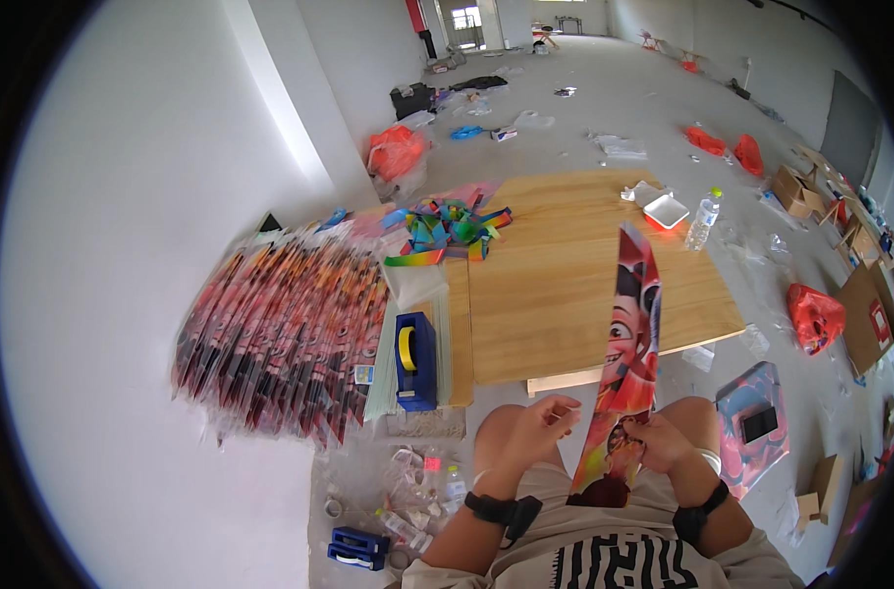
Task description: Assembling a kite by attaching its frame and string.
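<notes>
My right hand (663, 444) grips the lower right edge of a long, narrow printed sheet (625, 363). It stands tilted above my lap, showing a grinning cartoon face in red, black and orange. Just left of it, my left hand (547, 428) is raised with its fingers loosely bent and apart; nothing shows in them. On the left by the table, a blue tape dispenser (422, 368) with a yellow roll sits on a pale stack of sheets (441, 346). Many similar printed sheets (280, 334) lie overlapped in a wide pile at the far left.
A wooden table (565, 285) stands ahead of my knees. Rainbow ribbons (447, 226), a white-and-red tray (666, 211) and a water bottle (704, 220) are on it. A phone (759, 424) rests on a colourful stool at right. Another blue dispenser (358, 548) and bottles lie low left.
</notes>
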`<state>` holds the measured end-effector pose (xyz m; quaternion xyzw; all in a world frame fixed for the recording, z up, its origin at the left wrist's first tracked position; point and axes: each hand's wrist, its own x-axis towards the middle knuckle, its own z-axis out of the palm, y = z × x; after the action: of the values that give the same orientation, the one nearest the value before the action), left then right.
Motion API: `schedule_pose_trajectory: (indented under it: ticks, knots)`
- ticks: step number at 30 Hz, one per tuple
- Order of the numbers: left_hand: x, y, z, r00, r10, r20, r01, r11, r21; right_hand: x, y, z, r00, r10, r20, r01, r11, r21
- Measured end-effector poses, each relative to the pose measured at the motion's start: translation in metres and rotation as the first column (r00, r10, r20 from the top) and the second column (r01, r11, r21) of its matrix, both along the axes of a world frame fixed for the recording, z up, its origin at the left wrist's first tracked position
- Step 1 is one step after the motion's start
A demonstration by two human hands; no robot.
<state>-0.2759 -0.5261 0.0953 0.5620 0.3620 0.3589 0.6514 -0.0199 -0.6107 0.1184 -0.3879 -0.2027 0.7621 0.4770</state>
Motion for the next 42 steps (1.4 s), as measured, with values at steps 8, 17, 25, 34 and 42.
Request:
schedule_pose_trajectory:
  ticks: [8,17,25,34,42]
  knots:
    - [-0.141,0.017,-0.065,0.88,0.399,-0.259,-0.431,0.899,-0.08,0.047,-0.002,-0.022,0.979,-0.202,0.0,0.202,0.979,0.024]
    - [-0.218,-0.01,-0.099,0.746,0.6,-0.29,-0.66,0.724,-0.202,0.072,-0.004,-0.087,0.978,-0.184,-0.094,0.187,0.982,0.03]
    - [-0.209,-0.006,-0.085,0.762,0.588,-0.27,-0.641,0.745,-0.185,0.072,-0.004,-0.101,0.983,-0.168,-0.08,0.165,0.985,-0.045]
    - [-0.205,0.021,-0.013,0.751,0.618,-0.231,-0.648,0.757,-0.08,0.066,-0.006,-0.089,0.986,-0.157,-0.065,0.15,0.984,-0.095]
    - [-0.104,0.121,0.108,0.911,0.36,-0.201,-0.336,0.931,0.145,0.062,0.002,-0.069,0.977,-0.195,-0.09,0.182,0.974,-0.137]
